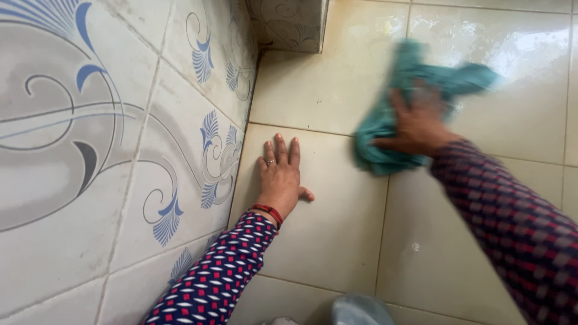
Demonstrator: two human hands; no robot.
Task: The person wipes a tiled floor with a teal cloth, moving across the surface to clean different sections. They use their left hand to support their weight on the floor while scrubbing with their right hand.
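Right hand presses flat on a teal cloth, fingers spread over the bunched fabric, not pinching it; the hand and cloth are motion-blurred, so the exact grip can't be told. The cloth lies on the cream floor tiles, well away from the patterned wall and out toward the far side of the floor from it. Left hand lies palm down, fingers straight and close together, thumb out, empty, on the floor just beside the foot of the wall. It has a ring on one finger and a red bangle at the wrist. Both sleeves are dark with a red and white print.

Progress, judging only from the look of it: the tiles around the cloth, away from the wall, look glossy and wet. The tile under the left hand next to the wall looks duller. A small white speck sits on the floor nearer the person, further from the wall. So probably partway, with the wall-side strip and the near tiles left. A pale rounded thing shows at the bottom edge; can't tell what it is.
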